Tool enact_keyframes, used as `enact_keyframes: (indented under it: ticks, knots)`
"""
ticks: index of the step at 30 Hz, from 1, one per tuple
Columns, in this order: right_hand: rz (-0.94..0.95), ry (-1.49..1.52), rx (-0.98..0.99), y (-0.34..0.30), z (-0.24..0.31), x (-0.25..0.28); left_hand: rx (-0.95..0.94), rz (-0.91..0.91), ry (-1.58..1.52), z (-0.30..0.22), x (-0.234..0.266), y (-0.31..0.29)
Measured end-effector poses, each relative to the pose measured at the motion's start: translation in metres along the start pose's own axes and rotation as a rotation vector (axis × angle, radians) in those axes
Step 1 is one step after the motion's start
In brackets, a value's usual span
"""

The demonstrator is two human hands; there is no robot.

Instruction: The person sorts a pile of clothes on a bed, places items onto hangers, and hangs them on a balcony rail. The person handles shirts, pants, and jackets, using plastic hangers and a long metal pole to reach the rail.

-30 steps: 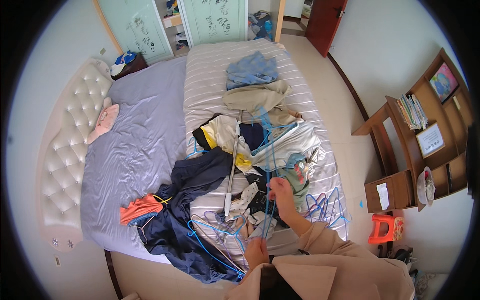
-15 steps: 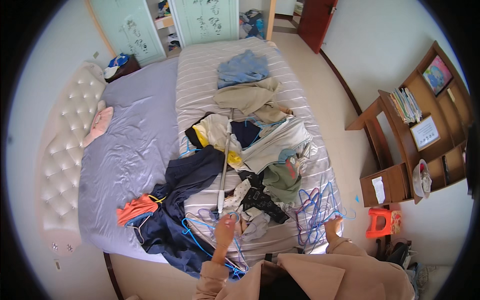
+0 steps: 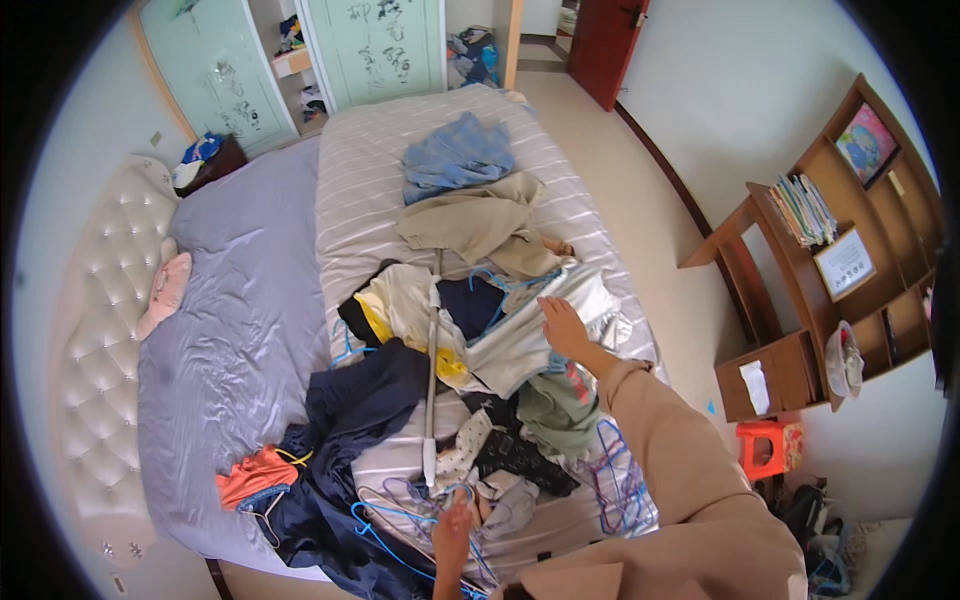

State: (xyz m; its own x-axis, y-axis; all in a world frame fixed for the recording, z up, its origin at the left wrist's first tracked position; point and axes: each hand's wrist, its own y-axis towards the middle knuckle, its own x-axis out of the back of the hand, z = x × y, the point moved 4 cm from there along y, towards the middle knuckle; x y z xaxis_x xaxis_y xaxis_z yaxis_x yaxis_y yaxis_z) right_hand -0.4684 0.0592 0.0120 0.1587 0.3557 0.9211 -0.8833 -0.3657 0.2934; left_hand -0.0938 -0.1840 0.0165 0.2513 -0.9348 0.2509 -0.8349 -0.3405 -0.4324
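My right hand (image 3: 566,328) reaches out over a silvery white garment (image 3: 520,335) on the bed, fingers stretched and holding nothing I can see. Close by lie a dark navy garment (image 3: 470,303) with a blue hanger and an olive-green top (image 3: 555,410). Low in the middle, my left hand (image 3: 453,527) has its fingers closed at a purple hanger (image 3: 425,495); the exact grip is blurred. Blue and pink hangers lie around it, next to dark blue trousers (image 3: 370,390). A metal pole (image 3: 432,390) runs lengthwise between the clothes, its near end just beyond my left hand.
A tangle of hangers (image 3: 620,485) rests at the bed's right edge. Beige trousers (image 3: 470,220) and a light blue garment (image 3: 460,155) lie farther off. On the left are an orange garment (image 3: 255,480) and a pink cushion (image 3: 165,290). An orange stool (image 3: 765,447) stands right, below a wooden shelf (image 3: 790,350).
My right hand has left the hanger tangle and moved forward over the silvery white garment. My left hand stays about where it was among the hangers. The view has shifted forward.
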Motion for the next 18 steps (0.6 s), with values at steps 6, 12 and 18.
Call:
enact_keyframes:
  ticks: [6, 12, 18]
  knots:
    - [-0.021, -0.333, 0.026, 0.059, -0.018, -0.068, 0.122, -0.029, -0.048, 0.018, 0.025, -0.034]
    - [0.159, 0.171, 0.048, 0.001, 0.019, -0.023, -0.051, -0.145, 0.259, -0.009, 0.024, -0.027]
    - [-0.047, 0.397, 0.229, -0.092, 0.102, 0.189, -0.62, -0.184, 0.557, -0.143, -0.026, 0.026]
